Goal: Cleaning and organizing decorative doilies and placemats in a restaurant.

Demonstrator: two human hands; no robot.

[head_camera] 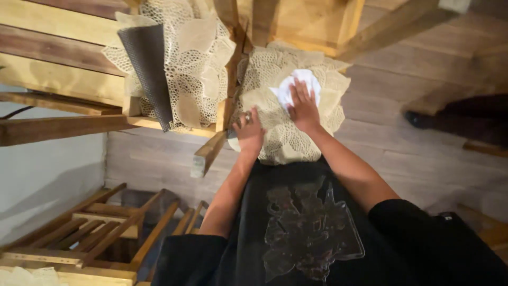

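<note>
A cream lace-patterned chair seat (288, 140) sits right in front of me, set in a pale wooden chair frame. My right hand (304, 108) presses flat on a white cloth (291, 85) lying on the seat's far part. At the seat's left edge my left hand (248, 131) grips the seat beside the wooden frame; a ring shows on one finger. Below the hands hangs my black shirt with a grey print.
A second lace seat (190, 69) with a dark grey mesh strip (148, 69) lies on the wooden chair (69, 124) to the left. More wooden frames (100, 233) stand at lower left. Another person's dark shoe (418, 119) rests on the plank floor at right.
</note>
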